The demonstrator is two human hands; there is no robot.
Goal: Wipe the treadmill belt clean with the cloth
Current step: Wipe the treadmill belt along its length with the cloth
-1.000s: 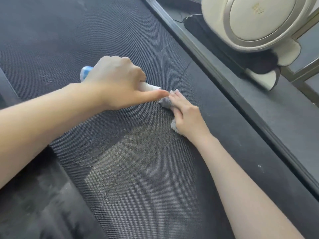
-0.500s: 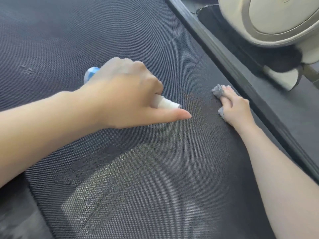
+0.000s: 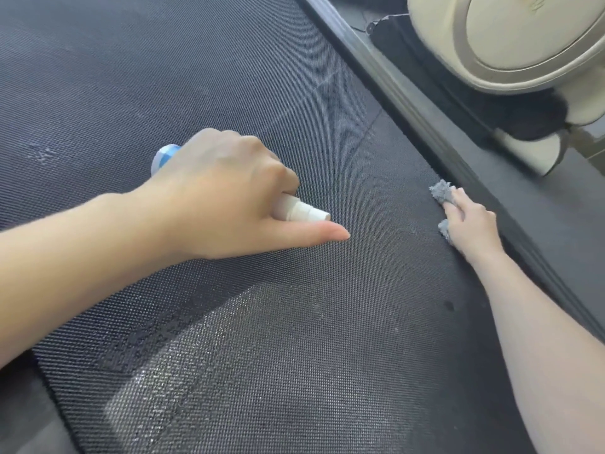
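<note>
Two bare hands over the dark woven treadmill belt (image 3: 203, 80). Left hand (image 3: 229, 194): forearm reaching in from the left edge, knuckles up, fingers curled closed around a small white spray bottle with a blue base (image 3: 296, 211); nozzle points right, thumb extended beneath it. Right hand (image 3: 468, 224): arm stretched forward, palm down, fingers pressing the crumpled grey cloth (image 3: 441, 191) flat on the belt, just beside the black side rail (image 3: 409, 103). Wet sheen patch on the belt nearer the camera.

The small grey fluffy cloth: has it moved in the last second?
Yes. The grey cloth under the right hand slid right, from mid-belt to the black side rail.
</note>
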